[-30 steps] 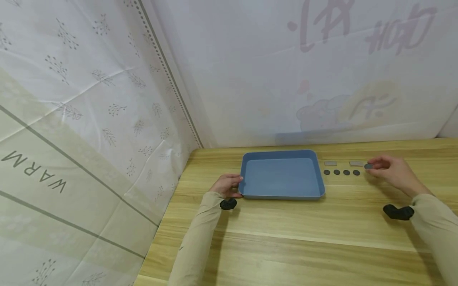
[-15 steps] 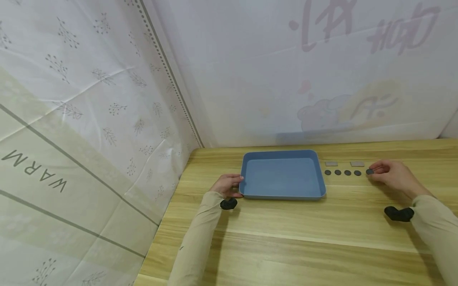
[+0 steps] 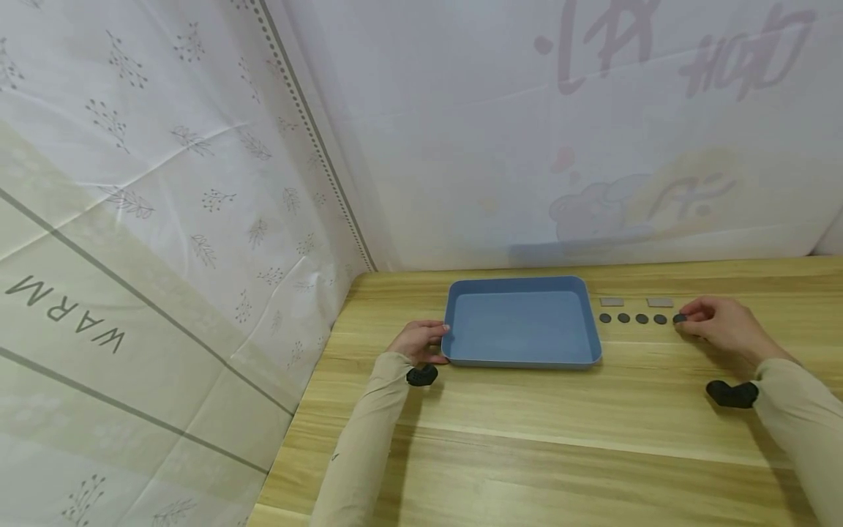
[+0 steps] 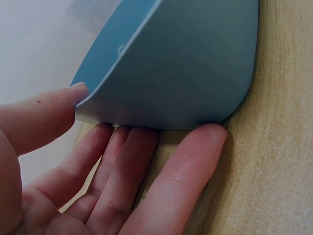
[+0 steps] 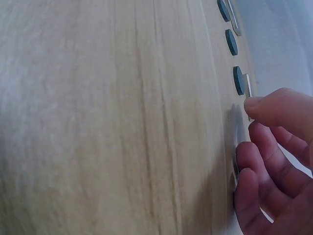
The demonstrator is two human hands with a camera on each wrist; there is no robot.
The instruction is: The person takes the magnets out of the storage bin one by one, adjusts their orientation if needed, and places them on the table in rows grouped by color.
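Observation:
A shallow blue tray (image 3: pixel 523 364) lies on the wooden table, and my left hand (image 3: pixel 420 342) holds its left end. In the left wrist view the thumb (image 4: pixel 54 110) hooks over the rim while the fingertips press against the outer wall. To the tray's right, several small dark discs (image 3: pixel 642 319) form a row. At the row's right end my right hand (image 3: pixel 721 326) pinches one more dark disc (image 3: pixel 679 319), low at the table. In the right wrist view that disc is hidden behind the fingers (image 5: pixel 249 191), whose tips are close to the wood.
Behind the discs lie two flat grey rectangular pieces (image 3: pixel 611 301), spaced apart. The wooden table (image 3: pixel 527 454) ends at the back against a printed cloth (image 3: pixel 461 146), and another cloth hangs along its left side. Black wrist devices (image 3: pixel 732 394) sit below both hands.
My right hand has brought its disc toward me, from beside the right grey piece down into line with the row. My left hand stays on the tray.

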